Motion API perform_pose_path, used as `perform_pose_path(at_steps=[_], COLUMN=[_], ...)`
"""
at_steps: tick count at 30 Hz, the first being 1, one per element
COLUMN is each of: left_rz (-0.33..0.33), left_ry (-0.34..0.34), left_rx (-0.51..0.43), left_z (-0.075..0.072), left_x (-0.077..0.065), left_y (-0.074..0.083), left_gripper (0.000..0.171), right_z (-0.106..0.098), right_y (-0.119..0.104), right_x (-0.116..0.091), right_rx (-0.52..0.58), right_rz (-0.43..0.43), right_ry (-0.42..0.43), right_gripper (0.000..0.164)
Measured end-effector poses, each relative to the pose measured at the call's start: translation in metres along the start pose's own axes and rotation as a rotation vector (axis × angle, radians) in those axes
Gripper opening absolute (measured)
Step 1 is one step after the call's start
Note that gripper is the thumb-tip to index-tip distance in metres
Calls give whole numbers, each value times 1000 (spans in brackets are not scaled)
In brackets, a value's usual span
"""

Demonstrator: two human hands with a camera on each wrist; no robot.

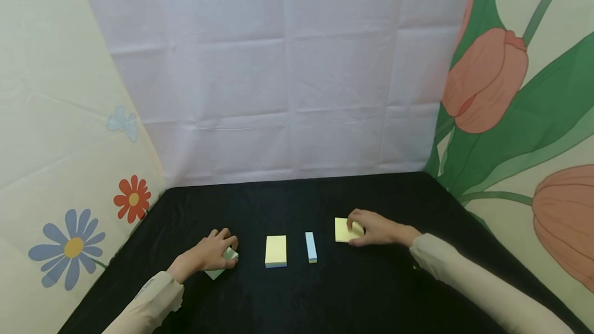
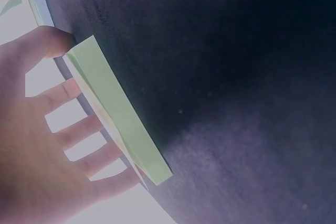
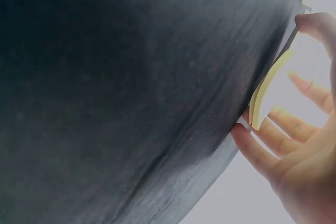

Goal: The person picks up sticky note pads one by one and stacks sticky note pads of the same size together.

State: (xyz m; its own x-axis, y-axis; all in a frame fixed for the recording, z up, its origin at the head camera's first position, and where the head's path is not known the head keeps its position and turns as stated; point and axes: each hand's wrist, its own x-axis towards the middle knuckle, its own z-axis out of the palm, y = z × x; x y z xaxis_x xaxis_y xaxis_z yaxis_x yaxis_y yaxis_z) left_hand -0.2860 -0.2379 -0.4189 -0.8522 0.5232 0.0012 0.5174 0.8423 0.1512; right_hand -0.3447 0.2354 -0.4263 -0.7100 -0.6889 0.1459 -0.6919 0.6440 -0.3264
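Note:
A light green sticky note pad (image 2: 115, 108) lies on the black cloth at the left. My left hand (image 1: 206, 252) holds it from above, thumb at one end and fingers along the far side. At the right, my right hand (image 1: 378, 228) spans a yellow sticky note pad (image 1: 342, 231) with curled fingers and thumb. In the right wrist view the sheets of this yellow pad (image 3: 270, 85) look bowed. Between the hands sit a thicker yellow pad (image 1: 276, 249) with a blue lower layer and a narrow light blue pad (image 1: 311, 245) with yellow beneath.
The black cloth (image 1: 287, 303) covers the table. A creased white sheet (image 1: 287, 76) hangs behind it, with flower-printed cloths (image 1: 69, 159) at the sides. A small yellow bit (image 1: 414, 267) peeks out beneath the right sleeve.

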Motion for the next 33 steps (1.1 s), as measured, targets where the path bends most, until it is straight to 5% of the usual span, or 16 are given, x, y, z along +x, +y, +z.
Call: perform_pose_path(at_steps=[33], left_rz=[-5], left_ry=[1], left_rx=[-2], left_z=[-2], left_x=[-3], left_y=[3], left_gripper=[19], right_z=[5], right_y=[-23], right_x=[-6], right_rx=[-47], right_rz=[-26], right_ry=[-81], right_gripper=[29])
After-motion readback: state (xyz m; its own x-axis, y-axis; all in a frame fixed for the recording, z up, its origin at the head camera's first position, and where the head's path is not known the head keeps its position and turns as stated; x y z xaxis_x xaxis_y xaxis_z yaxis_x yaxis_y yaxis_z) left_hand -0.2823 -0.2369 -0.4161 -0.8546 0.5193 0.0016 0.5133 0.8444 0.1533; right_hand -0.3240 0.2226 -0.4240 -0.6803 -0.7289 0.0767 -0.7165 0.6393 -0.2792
